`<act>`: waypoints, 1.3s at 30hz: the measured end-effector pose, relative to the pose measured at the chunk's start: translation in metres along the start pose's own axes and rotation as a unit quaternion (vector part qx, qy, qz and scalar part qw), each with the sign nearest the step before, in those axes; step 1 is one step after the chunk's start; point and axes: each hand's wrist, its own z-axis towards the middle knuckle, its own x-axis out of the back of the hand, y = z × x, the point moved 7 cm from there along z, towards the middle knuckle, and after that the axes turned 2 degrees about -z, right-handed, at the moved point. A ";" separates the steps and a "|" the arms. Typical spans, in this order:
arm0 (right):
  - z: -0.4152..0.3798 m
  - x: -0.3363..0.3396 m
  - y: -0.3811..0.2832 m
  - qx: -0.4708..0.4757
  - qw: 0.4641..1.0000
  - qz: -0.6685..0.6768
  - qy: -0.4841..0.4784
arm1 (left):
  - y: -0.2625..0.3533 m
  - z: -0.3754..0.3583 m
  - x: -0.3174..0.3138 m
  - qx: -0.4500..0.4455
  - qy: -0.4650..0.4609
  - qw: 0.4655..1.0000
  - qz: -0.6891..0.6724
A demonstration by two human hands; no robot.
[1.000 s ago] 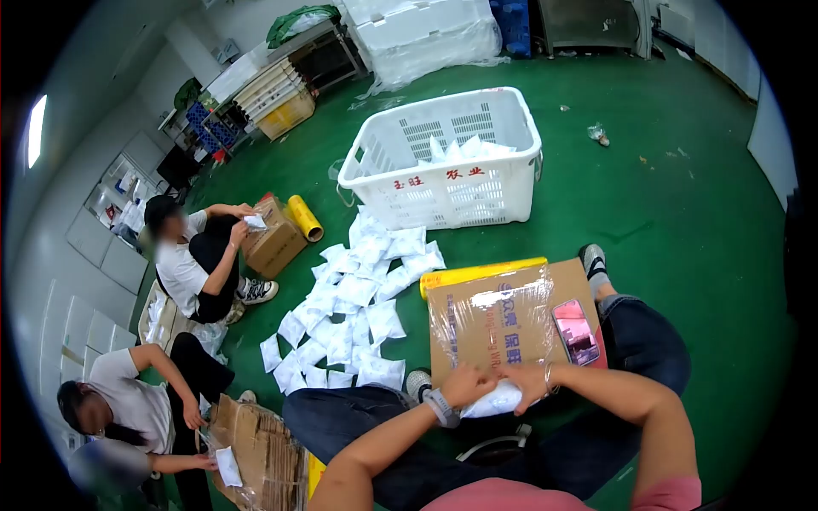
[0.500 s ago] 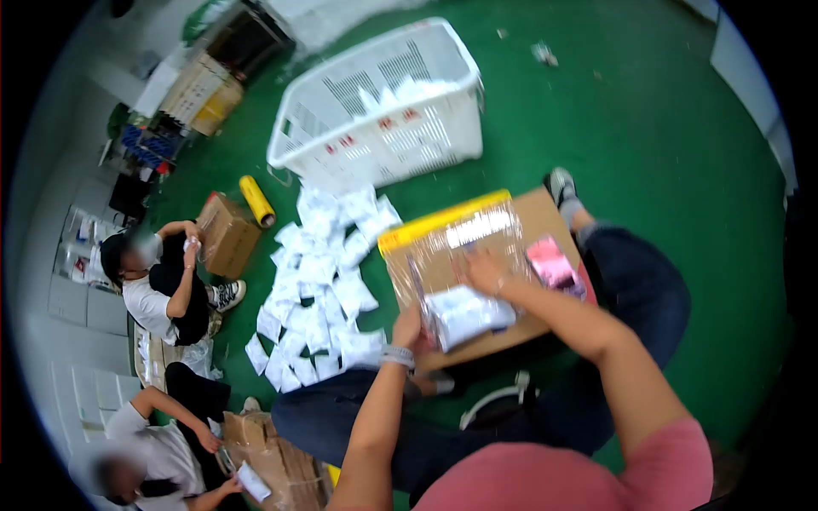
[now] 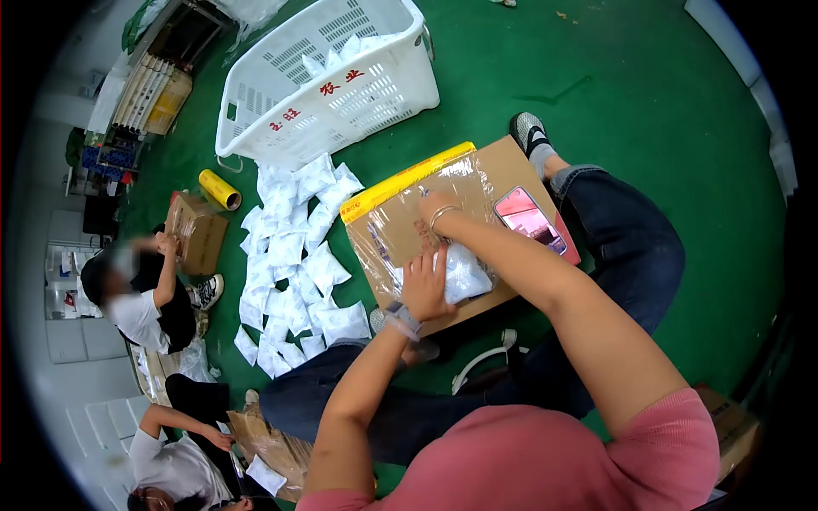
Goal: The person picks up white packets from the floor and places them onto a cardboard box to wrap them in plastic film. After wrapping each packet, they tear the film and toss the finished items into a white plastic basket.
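Observation:
A cardboard box (image 3: pixel 503 162) stands in front of me with a yellow roll of clear film (image 3: pixel 407 180) along its far edge and film stretched over its top. On the film lies a white packet (image 3: pixel 464 274). My left hand (image 3: pixel 428 285) rests on the packet's left part, fingers spread. Farther up, my right hand (image 3: pixel 439 207) is over the film near the roll, its fingers bent; whether they pinch the film is too small to tell. A phone with a pink screen (image 3: pixel 530 220) lies on the box's right side.
Many white packets (image 3: pixel 285 247) are heaped on the green floor, left of the box. Behind them stands a white basket (image 3: pixel 341 111) holding more packets. Two people sit at the left beside cardboard boxes (image 3: pixel 196 232). A yellow roll (image 3: pixel 219 189) lies near them.
My left hand has moved from the packet's left edge onto it. My right hand has shifted toward the film roll. The view has shifted, and the scene appears farther left.

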 end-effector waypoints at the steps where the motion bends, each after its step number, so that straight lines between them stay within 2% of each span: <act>1: -0.002 0.002 0.002 -0.013 0.999 0.018 -0.032 | 0.000 -0.002 -0.003 0.003 -0.017 1.000 -0.014; 3: -0.009 0.001 0.001 -0.028 0.997 0.036 -0.060 | 0.007 -0.011 -0.003 -0.001 -0.021 1.000 -0.020; 5: -0.006 -0.004 0.006 -0.050 0.997 0.056 -0.002 | 0.031 -0.030 -0.009 -0.068 -0.053 0.993 -0.081; 6: -0.004 -0.009 0.011 -0.091 0.991 0.086 0.039 | 0.043 -0.041 -0.005 -0.077 -0.073 0.991 -0.082; 10: -0.022 0.003 0.005 -0.090 0.991 0.101 0.014 | 0.064 -0.102 -0.005 -0.129 -0.162 0.961 -0.184; 11: -0.024 0.001 0.005 -0.090 0.991 0.103 0.014 | 0.067 -0.118 -0.010 -0.135 -0.275 0.902 -0.305; 12: -0.024 -0.002 0.006 -0.087 0.991 0.098 0.005 | 0.071 -0.137 -0.012 -0.136 -0.378 0.816 -0.417; 13: -0.024 -0.005 0.007 -0.083 0.992 0.092 -0.004 | 0.063 -0.155 -0.012 -0.081 -0.438 0.710 -0.546; 15: -0.034 -0.001 0.011 -0.055 0.994 0.098 0.008 | 0.056 -0.174 0.034 0.015 -0.406 0.538 -0.739; 16: -0.043 -0.003 0.009 -0.029 0.994 0.105 0.012 | 0.047 -0.194 0.036 0.107 -0.405 0.440 -0.794; 17: -0.044 -0.014 0.011 -0.022 0.994 0.108 0.008 | 0.043 -0.211 0.045 0.141 -0.382 0.379 -0.831; 19: -0.041 -0.028 0.022 -0.019 0.990 0.111 0.087 | 0.041 -0.232 0.071 0.117 -0.324 0.328 -0.880; 21: -0.053 -0.021 0.022 0.032 0.993 0.112 0.032 | 0.048 -0.241 0.093 0.062 -0.267 0.300 -0.914; 23: -0.075 0.004 0.011 0.098 0.977 0.187 0.014 | 0.060 -0.241 0.109 0.016 -0.224 0.284 -0.932; 25: -0.108 0.040 -0.008 0.177 0.933 0.271 0.159 | 0.070 -0.236 0.115 -0.014 -0.198 0.272 -0.942; 27: -0.179 0.104 -0.048 0.126 0.901 0.415 -0.030 | 0.080 -0.227 0.105 -0.006 -0.200 0.246 -0.948; 28: -0.216 0.123 -0.076 0.291 0.913 0.282 0.050 | 0.083 -0.223 0.096 0.014 -0.214 0.229 -0.950; 30: -0.271 0.123 -0.108 0.414 0.875 0.247 0.042 | 0.089 -0.215 0.077 0.055 -0.239 0.194 -0.950; 31: -0.280 0.115 -0.114 0.378 0.853 0.358 -0.044 | 0.098 -0.208 0.077 0.085 -0.264 0.170 -0.946; 32: -0.276 0.100 -0.111 0.365 0.851 0.374 -0.054 | 0.107 -0.202 0.076 0.106 -0.274 0.129 -0.947; 33: -0.271 0.094 -0.099 0.309 0.807 0.465 -0.191 | 0.112 -0.197 0.076 0.128 -0.306 0.091 -0.939; 35: -0.264 0.070 -0.080 0.207 0.684 0.628 -0.307 | 0.119 -0.176 0.081 0.109 -0.342 0.085 -0.930; 36: -0.266 0.064 -0.071 0.165 0.618 0.691 -0.336 | 0.117 -0.170 0.081 0.105 -0.344 0.083 -0.929; 37: -0.268 0.057 -0.065 0.161 0.621 0.690 -0.335 | 0.102 -0.165 0.067 0.186 -0.298 0.209 -0.912; 38: -0.273 0.051 -0.061 0.130 0.540 0.756 -0.347 | 0.081 -0.165 0.057 0.265 -0.246 0.329 -0.872; 39: -0.276 0.046 -0.058 0.099 0.453 0.813 -0.352 | 0.053 -0.171 0.058 0.352 -0.208 0.415 -0.813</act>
